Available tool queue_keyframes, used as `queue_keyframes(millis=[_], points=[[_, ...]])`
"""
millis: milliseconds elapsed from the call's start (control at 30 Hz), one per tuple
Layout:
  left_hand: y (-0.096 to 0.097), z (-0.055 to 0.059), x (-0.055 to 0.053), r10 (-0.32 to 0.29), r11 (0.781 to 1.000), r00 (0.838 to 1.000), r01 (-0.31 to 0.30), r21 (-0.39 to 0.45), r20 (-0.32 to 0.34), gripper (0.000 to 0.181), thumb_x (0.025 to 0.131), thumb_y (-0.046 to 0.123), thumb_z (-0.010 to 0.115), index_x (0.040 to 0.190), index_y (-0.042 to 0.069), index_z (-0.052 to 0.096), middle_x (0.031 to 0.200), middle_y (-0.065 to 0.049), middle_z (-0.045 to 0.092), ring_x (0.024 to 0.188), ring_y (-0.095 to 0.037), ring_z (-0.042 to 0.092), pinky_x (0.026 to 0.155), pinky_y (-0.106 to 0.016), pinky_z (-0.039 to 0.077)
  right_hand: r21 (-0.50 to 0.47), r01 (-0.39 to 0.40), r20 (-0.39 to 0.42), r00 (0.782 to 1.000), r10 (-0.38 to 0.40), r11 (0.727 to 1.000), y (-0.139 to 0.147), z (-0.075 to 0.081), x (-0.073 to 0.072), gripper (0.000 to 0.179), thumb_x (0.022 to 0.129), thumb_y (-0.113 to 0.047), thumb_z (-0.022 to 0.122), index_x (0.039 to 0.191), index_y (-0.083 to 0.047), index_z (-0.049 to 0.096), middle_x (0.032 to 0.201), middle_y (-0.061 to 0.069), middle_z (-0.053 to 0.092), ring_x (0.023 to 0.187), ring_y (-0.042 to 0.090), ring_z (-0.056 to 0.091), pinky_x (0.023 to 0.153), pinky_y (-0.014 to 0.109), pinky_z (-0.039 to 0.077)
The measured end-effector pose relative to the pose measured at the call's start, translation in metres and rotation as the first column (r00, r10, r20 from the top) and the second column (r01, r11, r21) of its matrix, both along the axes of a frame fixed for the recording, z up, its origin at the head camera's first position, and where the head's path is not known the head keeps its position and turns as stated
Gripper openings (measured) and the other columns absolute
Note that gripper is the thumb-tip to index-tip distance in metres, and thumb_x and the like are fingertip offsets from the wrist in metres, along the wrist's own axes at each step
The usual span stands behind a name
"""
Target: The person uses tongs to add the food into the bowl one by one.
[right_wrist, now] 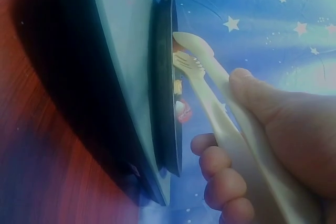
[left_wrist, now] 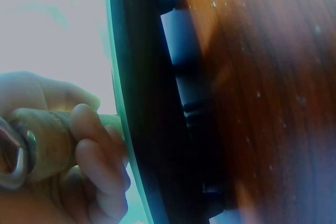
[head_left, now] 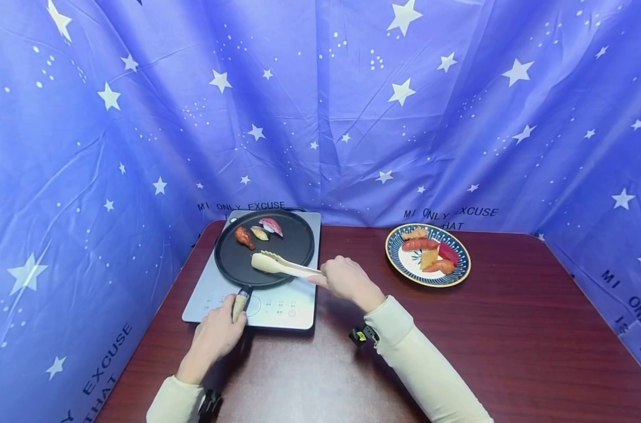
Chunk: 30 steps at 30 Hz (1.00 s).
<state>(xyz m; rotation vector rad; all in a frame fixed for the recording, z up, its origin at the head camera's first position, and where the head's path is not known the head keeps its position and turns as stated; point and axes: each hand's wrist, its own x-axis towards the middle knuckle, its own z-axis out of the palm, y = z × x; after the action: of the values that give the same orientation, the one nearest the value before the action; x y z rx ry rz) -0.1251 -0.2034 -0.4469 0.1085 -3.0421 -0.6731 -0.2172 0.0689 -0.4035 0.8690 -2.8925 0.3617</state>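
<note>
My left hand (head_left: 218, 330) grips the wooden handle (head_left: 240, 306) of a black flat pan (head_left: 241, 267). In the left wrist view, its fingers curl round that handle (left_wrist: 50, 140), which ends in a metal ring. My right hand (head_left: 350, 281) holds cream tongs (head_left: 285, 266), their tips low over the pan's near half. The right wrist view shows the two tong arms (right_wrist: 220, 103) a little apart between thumb and fingers. Towards the pan's far side lie a brown drumstick (head_left: 244, 237), a small yellowish piece (head_left: 259, 234) and a pink-and-white sushi piece (head_left: 271, 226).
The pan sits on a silver induction cooker (head_left: 283, 314) with touch controls. To the right, a blue-patterned plate (head_left: 396, 267) bears several food pieces, among them a sausage (head_left: 419, 244). A starry blue curtain (head_left: 352, 147) surrounds the dark red wooden table (head_left: 510, 317).
</note>
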Motion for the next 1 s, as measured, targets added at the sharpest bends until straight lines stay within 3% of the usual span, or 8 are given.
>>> queue_keyframes(millis=[600,1000], points=[[0.0,0.001,0.0,-0.004,1.0,1.0,0.004,-0.008,-0.008,0.048,0.088,0.028,0.053,0.129,0.003,0.046,0.087,-0.023,0.062,0.075,-0.038,0.061,0.058,-0.049,0.044,0.009,0.025,-0.055,0.998,-0.024,1.0,-0.017,-0.004,0.002,0.046,0.089,-0.051,0.057,0.06,-0.015,0.056,0.048,-0.002,0.043,0.044,0.017,0.044,0.042,0.034,0.038],[0.0,0.002,-0.001,-0.003,1.0,1.0,0.003,-0.009,0.008,0.048,0.088,0.028,0.053,0.129,0.004,0.046,0.087,-0.023,0.061,0.075,-0.037,0.061,0.056,-0.048,0.043,0.032,0.022,-0.067,0.998,-0.02,0.999,-0.033,0.0,0.001,0.05,0.089,-0.049,0.058,0.054,-0.014,0.048,0.05,0.0,0.043,0.043,0.019,0.045,0.043,0.037,0.041]])
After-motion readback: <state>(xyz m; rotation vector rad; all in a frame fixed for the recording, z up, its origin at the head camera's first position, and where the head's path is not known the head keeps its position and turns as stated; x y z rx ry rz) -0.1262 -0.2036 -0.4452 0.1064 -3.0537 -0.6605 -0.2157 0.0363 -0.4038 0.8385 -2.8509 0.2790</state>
